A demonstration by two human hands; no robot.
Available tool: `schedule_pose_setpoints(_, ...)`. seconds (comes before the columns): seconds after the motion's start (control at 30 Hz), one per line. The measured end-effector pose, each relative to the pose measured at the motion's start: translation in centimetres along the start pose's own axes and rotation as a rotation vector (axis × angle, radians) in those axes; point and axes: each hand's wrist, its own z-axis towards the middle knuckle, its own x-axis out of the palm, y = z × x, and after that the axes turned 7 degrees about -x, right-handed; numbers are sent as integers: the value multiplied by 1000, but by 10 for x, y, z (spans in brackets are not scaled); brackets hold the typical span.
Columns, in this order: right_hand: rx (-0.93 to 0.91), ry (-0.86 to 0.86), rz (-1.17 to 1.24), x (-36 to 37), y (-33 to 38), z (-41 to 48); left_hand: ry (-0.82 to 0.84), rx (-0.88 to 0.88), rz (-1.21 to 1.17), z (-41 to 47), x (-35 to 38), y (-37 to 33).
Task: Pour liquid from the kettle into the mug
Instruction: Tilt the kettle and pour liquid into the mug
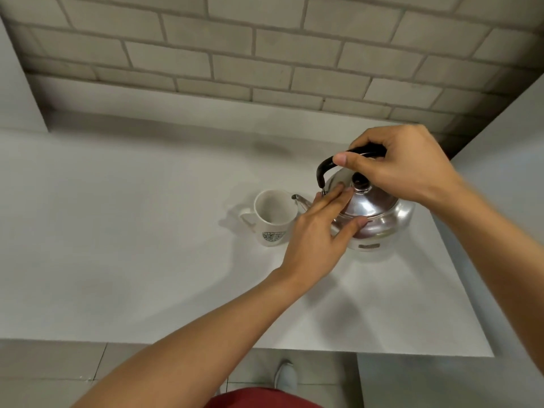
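Note:
A shiny steel kettle (379, 216) with a black arched handle and a black lid knob stands on the white table (132, 231), its thin spout pointing left over the rim of a white mug (275, 217). The mug is upright, looks empty inside, and has a dark logo and a handle on its left. My right hand (400, 163) is closed around the kettle's black handle from above. With fingers straight and apart, my left hand (318, 231) lies flat against the kettle's left side and lid, between mug and kettle.
A grey brick wall (265, 48) rises behind the table. A second white surface (500, 172) adjoins on the right. The table's front edge runs near the bottom, with tiled floor and a white shoe (285, 378) below it.

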Motion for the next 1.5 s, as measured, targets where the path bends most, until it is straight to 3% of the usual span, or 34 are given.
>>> schedule_pose_setpoints(0.43, -80, 141, -132, -10, 33, 18, -52, 26, -125, -4, 4, 2)
schedule_pose_setpoints(1.5, -162, 229, -293, -29, 56, 29, -99, -66, -362, 0, 19, -11)
